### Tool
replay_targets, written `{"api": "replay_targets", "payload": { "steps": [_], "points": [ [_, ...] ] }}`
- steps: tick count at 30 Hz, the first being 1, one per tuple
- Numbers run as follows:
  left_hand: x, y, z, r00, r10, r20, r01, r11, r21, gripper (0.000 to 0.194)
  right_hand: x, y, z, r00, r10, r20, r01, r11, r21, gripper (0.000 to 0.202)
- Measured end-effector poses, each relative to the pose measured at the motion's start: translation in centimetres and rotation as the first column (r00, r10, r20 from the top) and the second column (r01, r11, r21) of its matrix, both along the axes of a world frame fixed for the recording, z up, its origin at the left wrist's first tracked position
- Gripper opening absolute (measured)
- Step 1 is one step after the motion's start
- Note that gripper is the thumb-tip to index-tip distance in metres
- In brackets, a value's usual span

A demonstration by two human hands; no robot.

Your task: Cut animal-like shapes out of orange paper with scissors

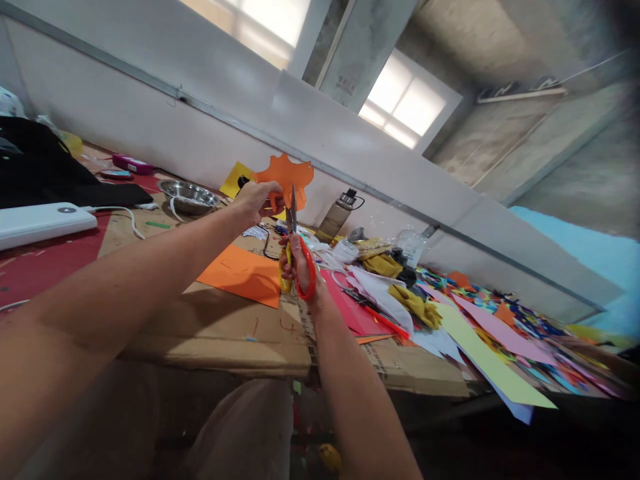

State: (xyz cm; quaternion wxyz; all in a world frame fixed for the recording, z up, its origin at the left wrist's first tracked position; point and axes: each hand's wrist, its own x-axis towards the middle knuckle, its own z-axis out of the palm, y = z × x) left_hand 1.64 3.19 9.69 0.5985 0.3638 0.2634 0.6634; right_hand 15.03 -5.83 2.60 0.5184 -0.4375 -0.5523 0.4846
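Observation:
An orange paper cutout [287,175] with a jagged, scalloped edge is raised above the table, pinched by my left hand [260,200] at its lower left. My right hand [297,260] grips scissors [306,270] with red and yellow handles, fingers wrapped through the loops. The blades point up and lie against the lower part of the cutout; how far they are parted is hard to tell. Below my hands, an orange sheet [243,275] lies flat on the cardboard-covered table [215,333].
A metal bowl [187,197] and a white power strip [45,223] are at left. Behind my right hand stands a bottle [337,215]. Red-handled scissors [383,320], yellow-brown cloth [415,305], a pale green sheet [485,353] and many paper scraps [525,327] lie at right.

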Motion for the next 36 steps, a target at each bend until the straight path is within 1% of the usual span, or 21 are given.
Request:
{"api": "replay_targets", "payload": {
  "steps": [7, 16, 26, 31, 36],
  "points": [
    [0.02, -0.19, 0.09, 0.999, 0.015, -0.030, -0.014, 1.000, 0.015, 0.011, -0.13, -0.13, 0.10, 1.000, 0.013, -0.007, -0.013, 1.000, 0.010, 0.058],
    [0.03, -0.01, 0.22, 0.995, 0.075, -0.063, -0.074, 0.997, 0.018, 0.014, -0.18, -0.15, 0.14, 0.999, 0.030, -0.018, -0.029, 0.999, 0.023, 0.063],
    [0.03, 0.03, 0.15, 0.990, 0.107, -0.093, -0.104, 0.994, 0.040, 0.013, -0.02, 0.23, -0.17, 0.999, 0.046, -0.024, -0.046, 0.999, -0.014, 0.067],
    [-0.13, 0.01, -0.01, 0.988, 0.087, -0.130, -0.081, 0.995, 0.052, 0.008, -0.08, 0.24, -0.26, 0.998, 0.057, -0.014, -0.057, 0.998, -0.023, 0.067],
    [-0.03, -0.68, 0.17, 0.985, 0.084, -0.152, -0.081, 0.996, 0.025, 0.007, -0.12, 0.29, -0.32, 0.998, 0.053, -0.041, -0.054, 0.998, -0.033, 0.069]
  ]
}}
